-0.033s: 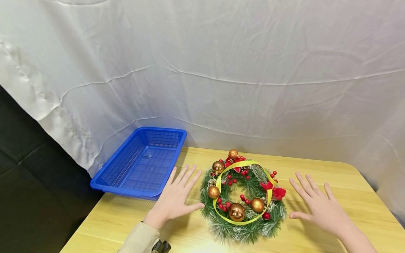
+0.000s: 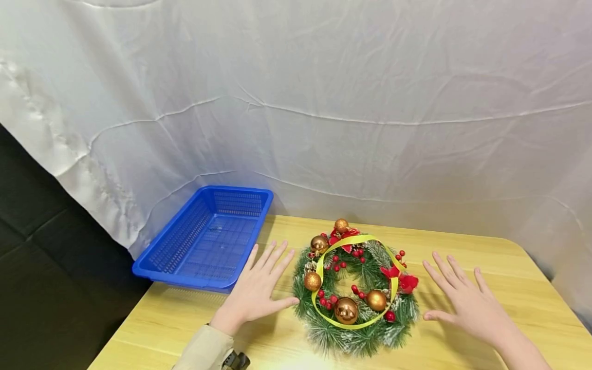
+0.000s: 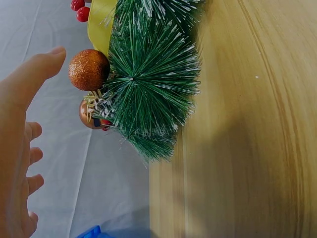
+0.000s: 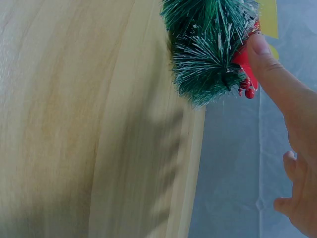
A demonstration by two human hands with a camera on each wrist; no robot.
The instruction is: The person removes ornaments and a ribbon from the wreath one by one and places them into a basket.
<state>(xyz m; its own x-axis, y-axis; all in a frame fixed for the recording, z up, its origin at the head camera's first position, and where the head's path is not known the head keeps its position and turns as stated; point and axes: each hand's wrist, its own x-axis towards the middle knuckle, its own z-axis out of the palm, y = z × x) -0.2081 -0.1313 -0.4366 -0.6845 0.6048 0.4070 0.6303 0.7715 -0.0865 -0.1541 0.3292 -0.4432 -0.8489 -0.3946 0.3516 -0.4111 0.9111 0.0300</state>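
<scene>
A green pine wreath [image 2: 356, 288] with gold baubles, red berries, red bows and a yellow ribbon lies flat on the wooden table [image 2: 509, 267]. My left hand [image 2: 259, 288] hovers open just left of it, fingers spread, thumb tip close to the needles. My right hand [image 2: 462, 300] is open to the wreath's right, fingers spread, a short gap from it. In the left wrist view the wreath [image 3: 148, 94] sits beside my thumb. In the right wrist view the wreath [image 4: 208, 49] lies by my thumb tip; whether they touch is unclear.
A blue plastic mesh basket [image 2: 208, 239] with nothing in it sits at the table's back left corner, overhanging the edge. A white cloth backdrop [image 2: 324, 103] hangs behind the table. Dark floor lies to the left.
</scene>
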